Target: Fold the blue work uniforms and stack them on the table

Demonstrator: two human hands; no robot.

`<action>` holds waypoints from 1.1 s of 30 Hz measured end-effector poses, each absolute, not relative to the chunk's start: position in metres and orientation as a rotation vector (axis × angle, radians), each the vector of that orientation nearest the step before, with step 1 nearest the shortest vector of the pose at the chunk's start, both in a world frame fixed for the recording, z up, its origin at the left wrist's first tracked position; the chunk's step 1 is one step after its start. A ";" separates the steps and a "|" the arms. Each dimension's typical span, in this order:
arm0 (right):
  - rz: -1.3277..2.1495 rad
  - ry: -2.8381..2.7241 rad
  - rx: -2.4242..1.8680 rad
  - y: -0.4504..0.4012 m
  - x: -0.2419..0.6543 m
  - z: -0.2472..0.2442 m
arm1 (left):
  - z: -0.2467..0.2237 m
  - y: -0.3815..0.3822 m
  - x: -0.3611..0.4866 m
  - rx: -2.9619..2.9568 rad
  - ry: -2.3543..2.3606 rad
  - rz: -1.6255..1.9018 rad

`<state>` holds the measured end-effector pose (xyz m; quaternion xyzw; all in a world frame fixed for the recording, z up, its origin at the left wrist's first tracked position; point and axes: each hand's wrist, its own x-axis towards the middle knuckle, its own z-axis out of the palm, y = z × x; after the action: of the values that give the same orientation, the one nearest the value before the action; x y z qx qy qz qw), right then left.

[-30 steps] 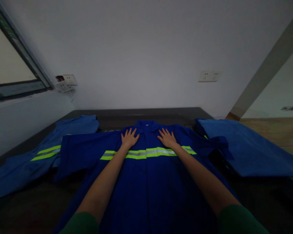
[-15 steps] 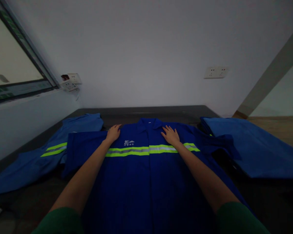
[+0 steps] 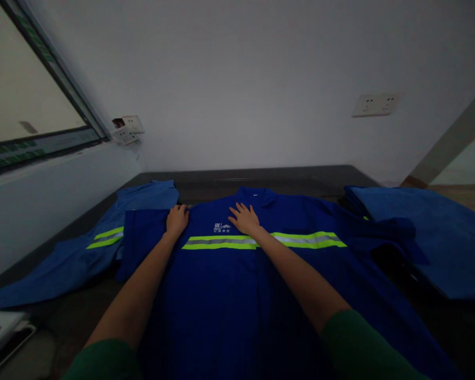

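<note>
Directly under both hands, laid out front up with collar pointing away: a royal-blue cloth work jacket (image 3: 214, 285) with a yellow-green and silver reflective band (image 3: 217, 243) across its chest. Spread on the chest, just below the jacket's blue fold-down collar (image 3: 267, 198) and beside a small white printed logo (image 3: 222, 228): the right hand (image 3: 245, 219), fingers fanned, palm down. Bent over cloth near the shoulder, where the left-side sleeve (image 3: 142, 227) begins: the left hand (image 3: 177, 219), fingers close together; impossible to tell whether pinching the fabric or merely resting on it. Beneath the jacket, a dark, smooth-topped table (image 3: 293, 174). Partly under the left-side sleeve, a paler blue cloth garment (image 3: 83, 258) with yellow-green stripes. Beyond the right hand, well apart from it, a flat paler blue folded cloth (image 3: 451, 248), partly overlapped by the jacket's other sleeve (image 3: 396, 227).
</note>
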<state>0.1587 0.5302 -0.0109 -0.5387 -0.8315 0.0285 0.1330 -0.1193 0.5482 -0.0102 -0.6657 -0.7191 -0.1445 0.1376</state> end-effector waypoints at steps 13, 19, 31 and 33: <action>0.074 -2.391 -1.556 0.532 0.163 -0.014 | 0.001 0.571 -0.166 -1.889 -2.123 -0.303; 0.188 -2.287 -1.439 0.531 0.165 -0.014 | 0.002 0.569 -0.168 -1.840 -2.128 -0.385; 0.146 -1.959 -1.527 0.553 0.266 0.034 | 0.048 0.574 -0.035 -2.286 -1.619 -0.577; 0.141 -2.024 -1.694 0.552 0.280 0.026 | 0.040 0.582 0.009 -2.436 -1.481 -0.530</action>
<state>0.2798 0.5519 0.0260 -0.6209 -0.7423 0.0516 0.2467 0.0087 0.5821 0.0399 -0.8340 -0.5069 -0.1814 0.1210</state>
